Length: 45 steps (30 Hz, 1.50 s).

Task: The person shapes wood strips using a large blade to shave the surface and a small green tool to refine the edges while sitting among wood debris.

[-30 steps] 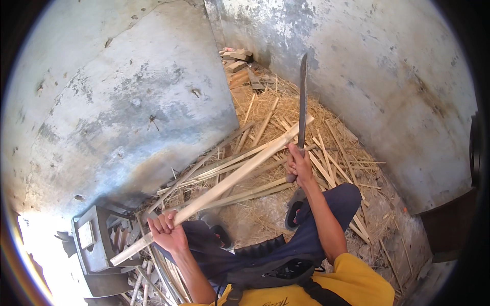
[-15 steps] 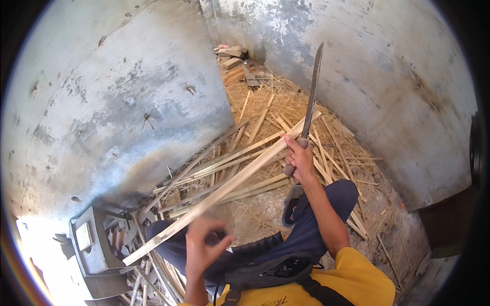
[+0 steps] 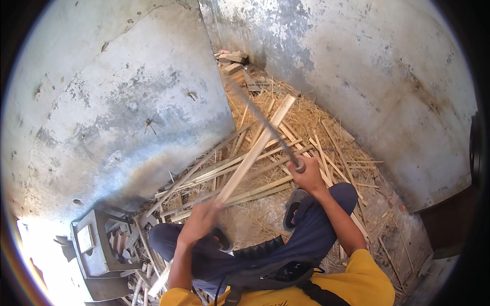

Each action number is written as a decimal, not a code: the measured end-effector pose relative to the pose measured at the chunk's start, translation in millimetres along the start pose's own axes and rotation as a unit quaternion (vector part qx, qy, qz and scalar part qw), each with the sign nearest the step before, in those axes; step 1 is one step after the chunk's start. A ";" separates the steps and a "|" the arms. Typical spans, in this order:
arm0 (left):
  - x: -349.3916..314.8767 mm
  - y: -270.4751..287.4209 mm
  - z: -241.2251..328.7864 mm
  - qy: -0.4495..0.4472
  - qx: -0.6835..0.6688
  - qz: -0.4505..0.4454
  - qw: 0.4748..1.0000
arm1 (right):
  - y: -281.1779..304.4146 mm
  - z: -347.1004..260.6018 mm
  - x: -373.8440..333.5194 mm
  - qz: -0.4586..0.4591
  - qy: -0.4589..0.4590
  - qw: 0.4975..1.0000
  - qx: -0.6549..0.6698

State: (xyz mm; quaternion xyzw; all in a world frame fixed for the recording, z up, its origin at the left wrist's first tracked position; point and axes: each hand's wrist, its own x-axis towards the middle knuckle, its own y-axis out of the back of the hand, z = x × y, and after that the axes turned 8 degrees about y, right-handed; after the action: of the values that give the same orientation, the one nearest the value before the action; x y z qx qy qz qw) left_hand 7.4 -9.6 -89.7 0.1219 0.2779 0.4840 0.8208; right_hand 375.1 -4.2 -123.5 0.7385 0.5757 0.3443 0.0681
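My left hand is closed around a long, pale split bamboo strip, which slants from beside my left forearm up toward the far wall. In my right hand is the wooden handle of a long-bladed machete. The blade points up and to the left and crosses over the strip; its far part is smeared by motion. Whether blade and strip touch, I cannot tell. Long split strips lie on the floor beyond my knees.
Straw-like shavings cover the floor toward the corner, with bricks at the back. Worn walls stand close on both sides. A grey metal-looking frame sits at my left, beside more sticks. My bent legs flank the work area.
My left hand has gone from open to gripping the strip, which now stands steeper and nearer me. My right hand has left the strip, and the machete has swung from upright to leftward.
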 end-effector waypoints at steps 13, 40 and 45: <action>-20.2 -26.9 13.1 0.075 -0.070 -0.005 0.995 | -25.4 33.2 -7.1 -0.062 0.061 0.987 -0.138; -57.8 -22.2 -21.9 0.115 -0.041 -0.019 0.992 | -3.0 95.4 6.2 0.043 -0.089 0.982 -0.159; -69.3 4.1 -21.3 0.060 0.150 0.044 0.986 | 16.6 78.8 9.5 0.124 -0.162 0.979 -0.014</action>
State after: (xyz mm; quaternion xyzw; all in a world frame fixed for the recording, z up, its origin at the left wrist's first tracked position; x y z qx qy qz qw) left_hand -33.9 -68.8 -81.8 0.2261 0.3907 0.4790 0.7529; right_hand 435.6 22.2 -170.5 0.8492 0.4558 0.2339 0.1279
